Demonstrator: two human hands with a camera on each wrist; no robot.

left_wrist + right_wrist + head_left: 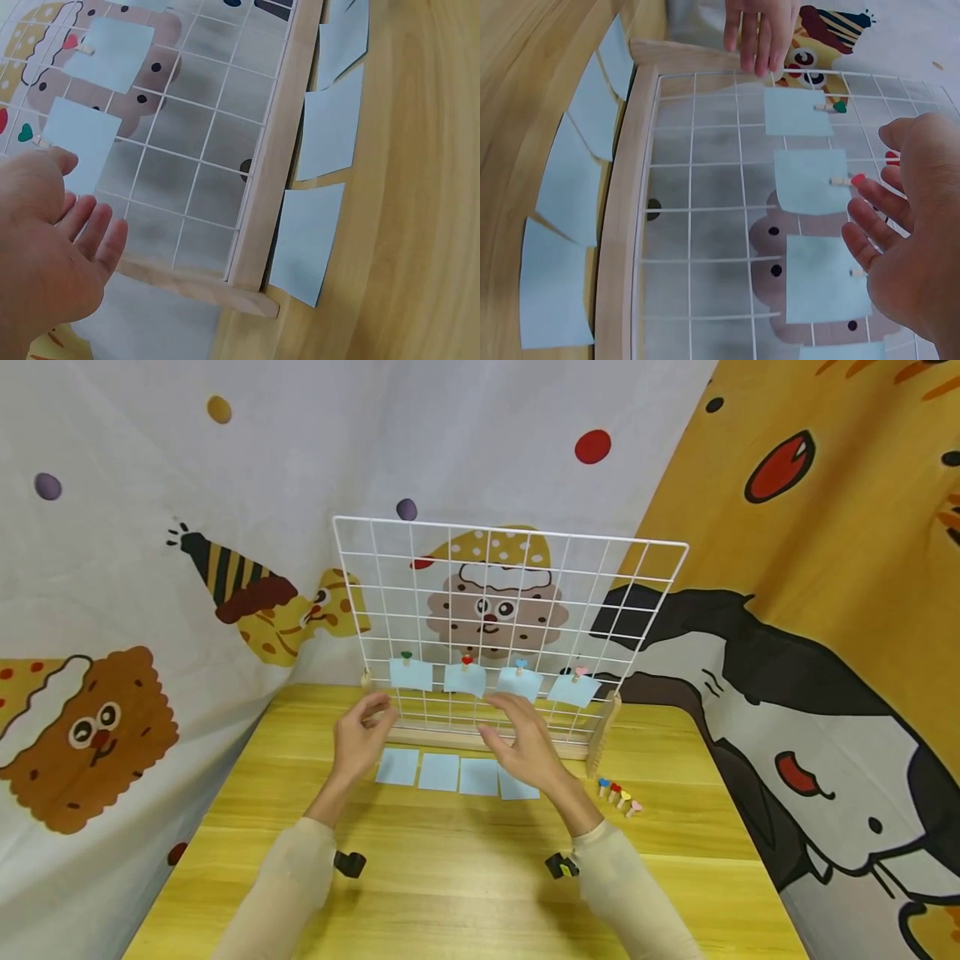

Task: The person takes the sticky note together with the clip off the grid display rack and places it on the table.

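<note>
At the grid's left side, left hand [358,739]: released, its fingers loosely bent, and I see nothing held in it; it hangs near the leftmost hung sheet [411,677]. Whether a finger touches the paper, I cannot tell.
Right hand [527,745]: also released, thumb and fingers apart with nothing between them; from my head view it is before the middle of the grid.
Hung sheets: four pale blue ones, the second [464,681] under a red heart clip [467,661], make one row across the white wire grid [488,530], beyond the hands.
Loose sheets [438,772]: four, flat on the table [450,893], on the person's side of the wooden base [450,738]. Their row lies lower than both hands, its long axis going left to right along the base. The left end is nearer to the left hand; the right hand partly covers the last sheet in my head view.
Loose clips [625,797]: four with heart tops, in a short slanting row to the right of the base. I judge the right hand better placed for any reach there, outward and down.
</note>
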